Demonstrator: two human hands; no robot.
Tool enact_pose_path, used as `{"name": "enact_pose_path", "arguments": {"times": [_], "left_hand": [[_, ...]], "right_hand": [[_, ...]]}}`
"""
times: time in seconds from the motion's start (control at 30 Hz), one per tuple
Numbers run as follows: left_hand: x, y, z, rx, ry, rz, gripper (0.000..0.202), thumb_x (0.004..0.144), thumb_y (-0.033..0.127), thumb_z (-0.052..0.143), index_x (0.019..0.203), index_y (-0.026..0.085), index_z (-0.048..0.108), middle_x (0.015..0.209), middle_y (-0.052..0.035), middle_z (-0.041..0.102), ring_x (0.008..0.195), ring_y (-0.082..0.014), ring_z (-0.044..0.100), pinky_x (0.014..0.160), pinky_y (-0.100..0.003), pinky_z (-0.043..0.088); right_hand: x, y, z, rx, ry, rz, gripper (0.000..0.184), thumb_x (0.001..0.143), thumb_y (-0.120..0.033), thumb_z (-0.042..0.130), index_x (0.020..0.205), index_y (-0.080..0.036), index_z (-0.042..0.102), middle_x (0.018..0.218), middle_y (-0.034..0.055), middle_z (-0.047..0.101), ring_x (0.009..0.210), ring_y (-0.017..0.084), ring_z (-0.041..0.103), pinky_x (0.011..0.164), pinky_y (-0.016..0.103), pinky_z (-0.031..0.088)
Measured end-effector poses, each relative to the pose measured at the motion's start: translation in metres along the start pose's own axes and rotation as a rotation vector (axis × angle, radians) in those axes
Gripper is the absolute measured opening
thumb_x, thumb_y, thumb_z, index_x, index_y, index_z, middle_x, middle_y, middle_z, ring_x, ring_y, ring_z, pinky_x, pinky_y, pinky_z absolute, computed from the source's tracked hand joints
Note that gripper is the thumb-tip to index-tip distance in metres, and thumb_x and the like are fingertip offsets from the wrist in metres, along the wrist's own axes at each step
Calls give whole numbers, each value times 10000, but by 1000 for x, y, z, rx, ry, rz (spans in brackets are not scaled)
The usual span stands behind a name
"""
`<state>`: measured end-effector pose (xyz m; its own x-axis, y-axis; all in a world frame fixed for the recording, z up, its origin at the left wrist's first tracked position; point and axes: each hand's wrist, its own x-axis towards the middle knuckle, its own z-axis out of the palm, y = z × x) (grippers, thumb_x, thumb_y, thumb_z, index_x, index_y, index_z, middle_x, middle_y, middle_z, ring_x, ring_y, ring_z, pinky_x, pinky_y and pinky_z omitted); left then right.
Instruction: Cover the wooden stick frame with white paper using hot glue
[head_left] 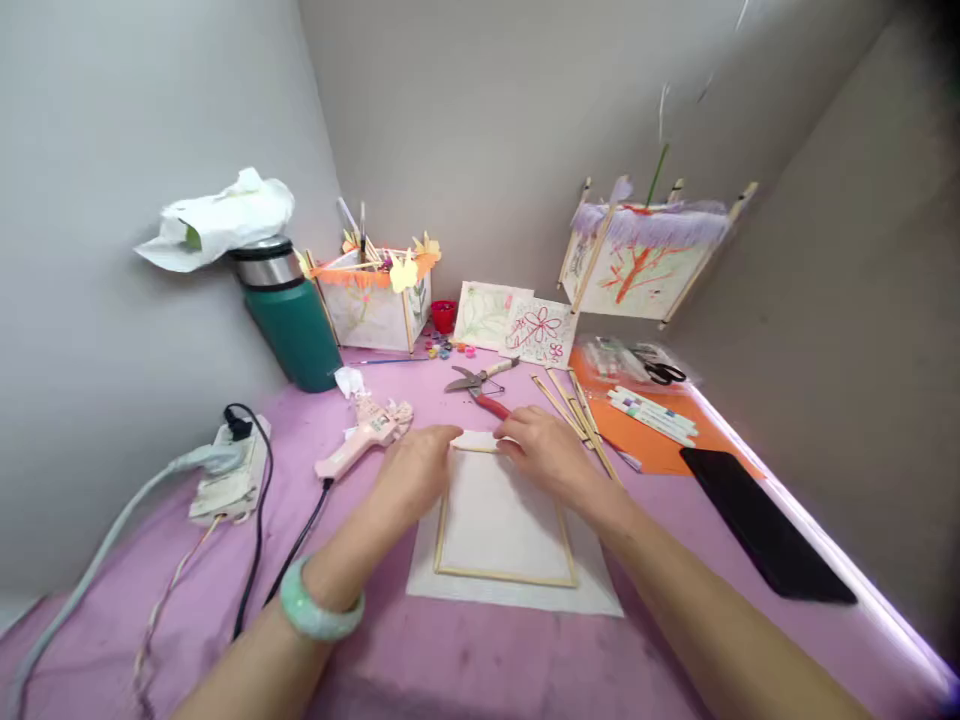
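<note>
A rectangular frame of thin wooden sticks [506, 577] lies on a sheet of white paper [600, 598] in front of me. At the frame's far left corner, the curled fingers of my left hand [421, 462] close on it. My right hand [546, 452] does the same at the far right corner, fingers bent together. Both hands partly cover the long sides. Just beyond my right fingers are pruning shears [489, 402] with one red handle. A pink glue gun [367, 440] rests left of my left hand. Loose wooden sticks [574, 405] lie beyond my right wrist.
On the left stand a power strip [232, 480] with cables and a green bottle [292, 330]. Paper lanterns [367, 315], drawings [540, 330] and a red cup [443, 316] are at the back. Markers [652, 415], scissors [661, 370] and a black phone [765, 520] lie right.
</note>
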<state>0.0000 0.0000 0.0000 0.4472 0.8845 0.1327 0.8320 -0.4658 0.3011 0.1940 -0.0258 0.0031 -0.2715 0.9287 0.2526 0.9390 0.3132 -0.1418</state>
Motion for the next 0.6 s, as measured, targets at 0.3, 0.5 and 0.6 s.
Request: {"name": "enact_pose_path", "arguments": {"times": [0.3,0.5,0.6], "left_hand": [[13,-5,13,21,-93,-126,539,869,128,393,1389,270,388,1149,-36,686,1012,-242,648,829,-348,483],[14,-8,13,19,-108,-115,545,862,120,394,1389,258,384,1145,-26,690,1013,-247,650,868,-378,474],[14,-8,13,26,-110,-118,546,862,119,393,1392,250,379,1142,-29,692,1017,-244,649,878,-376,471]], "right_hand": [[7,-1,30,22,41,-3,178,903,-248,544,860,-199,709,879,41,670,894,181,569,743,295,392],[8,-1,36,39,44,-29,169,895,-232,571,811,-198,714,833,37,649,839,171,556,713,289,381],[9,-4,36,26,49,-33,170,890,-205,576,790,-192,713,806,36,646,821,169,555,705,289,378]]}}
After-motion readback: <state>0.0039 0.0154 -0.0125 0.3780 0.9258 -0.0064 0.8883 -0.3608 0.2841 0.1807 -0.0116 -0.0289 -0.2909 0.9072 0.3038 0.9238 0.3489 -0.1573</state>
